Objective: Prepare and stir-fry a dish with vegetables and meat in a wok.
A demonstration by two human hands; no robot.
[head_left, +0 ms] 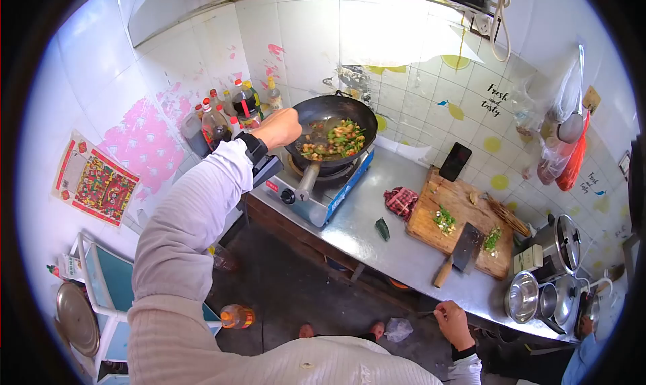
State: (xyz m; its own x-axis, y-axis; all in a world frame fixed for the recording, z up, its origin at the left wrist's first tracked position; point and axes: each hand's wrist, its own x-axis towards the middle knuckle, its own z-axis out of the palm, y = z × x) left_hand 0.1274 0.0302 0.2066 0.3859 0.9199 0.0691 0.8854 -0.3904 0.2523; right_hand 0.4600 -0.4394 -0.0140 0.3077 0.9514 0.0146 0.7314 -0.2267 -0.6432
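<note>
My left hand (pixel 279 128) is closed at the left rim of a dark wok (pixel 363 117), around a utensil that mostly hides behind the fingers. Chopped green and brown food (pixel 345 139) lies in the wok, which sits on a portable gas stove (pixel 323 208), its metal handle (pixel 308 180) pointing towards me. Low at the right, beyond the counter's front edge, my right hand (pixel 452 323) pinches a thin dark item (pixel 426 313), too small to name. On a wooden cutting board (pixel 429 221) are a cleaver (pixel 468 245) and chopped greens (pixel 444 219).
Sauce bottles (pixel 217 125) crowd left of the wok. A green pepper piece (pixel 382 229) and a patterned cloth-like bundle (pixel 401 202) lie on the counter. Steel bowls (pixel 522 296) and a lidded pot (pixel 566 241) stand right. Another person's blue sleeve (pixel 585 357) shows at lower right.
</note>
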